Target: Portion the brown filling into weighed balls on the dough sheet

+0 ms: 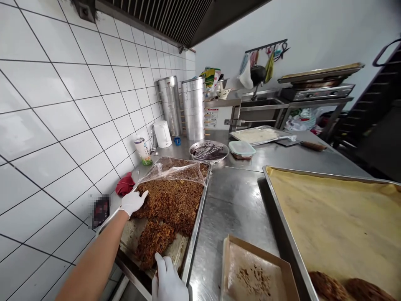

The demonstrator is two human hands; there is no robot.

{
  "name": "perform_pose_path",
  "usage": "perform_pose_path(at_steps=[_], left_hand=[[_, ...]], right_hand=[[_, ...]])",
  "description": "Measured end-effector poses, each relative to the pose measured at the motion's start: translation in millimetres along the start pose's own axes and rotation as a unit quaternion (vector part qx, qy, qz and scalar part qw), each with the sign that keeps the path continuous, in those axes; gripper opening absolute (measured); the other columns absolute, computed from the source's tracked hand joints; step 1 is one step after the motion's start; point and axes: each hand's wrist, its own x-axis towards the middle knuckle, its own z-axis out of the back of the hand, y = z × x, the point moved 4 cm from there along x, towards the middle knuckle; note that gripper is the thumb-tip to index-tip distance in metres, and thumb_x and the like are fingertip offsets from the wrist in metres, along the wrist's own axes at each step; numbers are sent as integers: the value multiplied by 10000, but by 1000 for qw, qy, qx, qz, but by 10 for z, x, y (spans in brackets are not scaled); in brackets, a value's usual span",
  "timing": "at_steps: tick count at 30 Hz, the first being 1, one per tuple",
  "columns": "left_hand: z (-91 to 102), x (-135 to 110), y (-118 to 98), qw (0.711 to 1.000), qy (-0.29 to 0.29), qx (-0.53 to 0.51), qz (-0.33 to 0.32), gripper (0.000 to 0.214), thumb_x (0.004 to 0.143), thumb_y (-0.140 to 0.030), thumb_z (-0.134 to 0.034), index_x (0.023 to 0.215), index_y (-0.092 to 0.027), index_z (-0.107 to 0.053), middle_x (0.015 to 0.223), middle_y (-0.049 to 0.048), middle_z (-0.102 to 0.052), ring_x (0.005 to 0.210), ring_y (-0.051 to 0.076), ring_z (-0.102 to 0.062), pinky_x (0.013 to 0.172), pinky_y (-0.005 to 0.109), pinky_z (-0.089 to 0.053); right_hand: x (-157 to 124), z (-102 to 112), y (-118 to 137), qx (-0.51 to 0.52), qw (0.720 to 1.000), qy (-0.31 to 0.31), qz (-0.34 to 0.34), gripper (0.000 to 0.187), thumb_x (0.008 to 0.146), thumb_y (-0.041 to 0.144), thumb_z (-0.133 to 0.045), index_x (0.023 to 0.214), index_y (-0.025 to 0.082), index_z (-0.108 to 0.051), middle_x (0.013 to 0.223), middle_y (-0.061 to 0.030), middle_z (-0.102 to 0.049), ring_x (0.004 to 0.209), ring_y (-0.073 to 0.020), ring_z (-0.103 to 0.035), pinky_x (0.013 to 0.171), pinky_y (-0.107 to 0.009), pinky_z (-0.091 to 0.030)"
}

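Observation:
A metal tray (196,225) at the left holds a brown shredded filling (173,200), partly scooped away at the near end, with clear plastic film (175,169) peeled back over its far end. My left hand (133,202), in a white glove, rests fingers spread on the filling by the tray's left rim. My right hand (167,282), also gloved, sits at the tray's near edge, touching the near chunk of filling; its fingers are partly out of view.
A large tray with a yellow sheet of cake (338,221) fills the right, brown lumps at its near corner. A cardboard box lid (253,271) lies between the trays. Farther back stand a metal bowl (209,151), lidded container (242,149), kettle (162,133), steel canisters (193,108) and a knife (303,144).

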Motion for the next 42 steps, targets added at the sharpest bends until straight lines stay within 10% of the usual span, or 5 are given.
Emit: perform_pose_path(at_steps=[15,21,28,42], left_hand=[[-170,-1344,-244,993,-76,-26,-91,523,975,-590,-312,1116,-231,-666,1119,99,-715,1015,218,-682,910,321,-480],[102,-953,125,988,-123,14,-94,478,1021,-408,-291,1058,-130,-678,1166,173,-652,1064,268,-632,969,445,-467],[41,-415,275,970,-16,97,-222,307,934,-384,-598,1132,-155,-646,1214,95,-658,1133,236,-612,1027,494,-474],[-155,-866,815,978,103,160,-81,273,928,-397,-615,1009,-142,-673,1039,74,-705,980,200,-670,924,439,-544]], right_hand=[[-36,-30,39,0,1000,-2,27,548,825,47,-469,1342,224,-521,1176,-55,-700,870,-215,-741,586,-301,-599],[-15,108,43,-10,999,20,29,522,837,61,-480,1331,218,-547,1189,-65,-705,748,-199,-739,567,-292,-594],[4,174,43,-12,999,24,28,533,837,54,-455,1337,218,-543,1171,-45,-707,718,-177,-728,562,-268,-586],[-24,248,68,-9,1000,-20,16,531,831,34,-493,1333,202,-520,1110,-70,-695,781,-208,-722,576,-292,-561]])
